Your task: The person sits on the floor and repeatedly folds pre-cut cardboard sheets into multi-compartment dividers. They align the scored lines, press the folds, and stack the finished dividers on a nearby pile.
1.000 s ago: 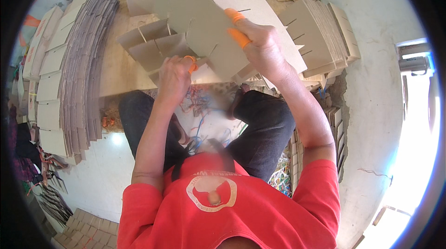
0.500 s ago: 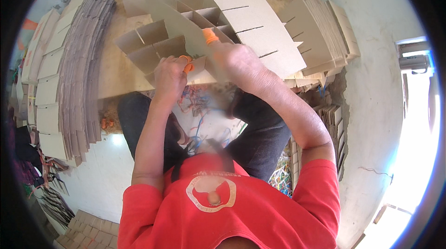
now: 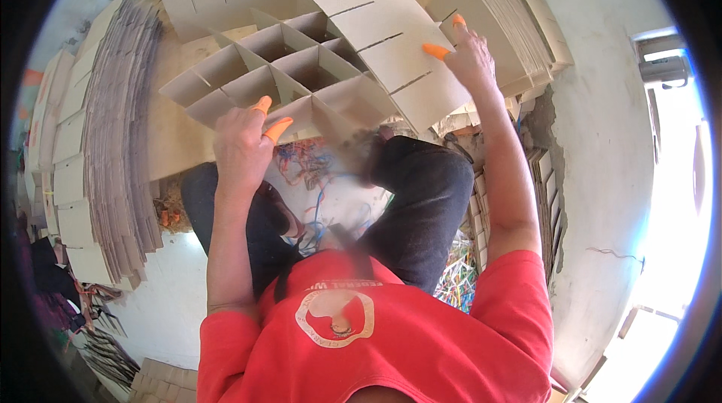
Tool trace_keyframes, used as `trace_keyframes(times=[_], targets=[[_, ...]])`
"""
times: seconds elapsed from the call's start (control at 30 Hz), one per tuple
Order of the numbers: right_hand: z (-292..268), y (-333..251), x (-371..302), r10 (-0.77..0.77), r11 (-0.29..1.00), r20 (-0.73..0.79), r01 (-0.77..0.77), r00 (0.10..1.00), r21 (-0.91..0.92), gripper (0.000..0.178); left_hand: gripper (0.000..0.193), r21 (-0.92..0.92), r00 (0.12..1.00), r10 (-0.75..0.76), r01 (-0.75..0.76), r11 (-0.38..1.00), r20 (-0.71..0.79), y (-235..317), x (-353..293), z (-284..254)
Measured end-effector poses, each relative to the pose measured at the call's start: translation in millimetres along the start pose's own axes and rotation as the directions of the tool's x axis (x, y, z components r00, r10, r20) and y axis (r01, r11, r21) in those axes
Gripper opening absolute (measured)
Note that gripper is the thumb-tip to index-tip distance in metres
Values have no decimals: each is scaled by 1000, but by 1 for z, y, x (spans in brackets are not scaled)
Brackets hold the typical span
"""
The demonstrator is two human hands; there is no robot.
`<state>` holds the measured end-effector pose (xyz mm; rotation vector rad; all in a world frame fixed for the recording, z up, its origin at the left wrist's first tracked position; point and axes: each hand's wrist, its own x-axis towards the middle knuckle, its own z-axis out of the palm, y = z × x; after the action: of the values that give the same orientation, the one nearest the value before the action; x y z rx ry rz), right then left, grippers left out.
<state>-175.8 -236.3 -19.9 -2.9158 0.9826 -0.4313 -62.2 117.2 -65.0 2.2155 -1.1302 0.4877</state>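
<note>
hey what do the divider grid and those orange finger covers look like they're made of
The divider grid looks like matte cardboard: dull grey-brown sheets with thin edges, slotted together. The orange finger covers seem rubbery, perhaps latex: smooth, close-fitting; the exact material is unclear.

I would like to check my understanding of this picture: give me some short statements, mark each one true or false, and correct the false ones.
1. The left hand is at the near side of the cardboard grid. True.
2. The grid has no open cells. False: several are open at the top.
3. The slotted sheet shows three slots. True.
4. The right hand is bare of finger covers. False: it wears orange ones.
</note>
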Motion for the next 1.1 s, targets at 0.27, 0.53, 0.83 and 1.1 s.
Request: trace_keyframes(times=[0.27,0.53,0.83,1.1], targets=[[34,73,37,93,591,390,-366,916,719,28,28,17,997,-75,74,997,37,-8,-6,6],[-16,52,36,264,344,390,-463,882,816,28,35,13,992,-116,115,993,53,-11,-6,0],[-124,-32,9,143,374,-126,64,982,925,45,45,46,971,-239,238,970,26,-30,-25,-39],[-95,-168,-8,-433,533,-129,369,892,761,50,21,-279,952,-292,305,910,90,-40,-37,-23]])
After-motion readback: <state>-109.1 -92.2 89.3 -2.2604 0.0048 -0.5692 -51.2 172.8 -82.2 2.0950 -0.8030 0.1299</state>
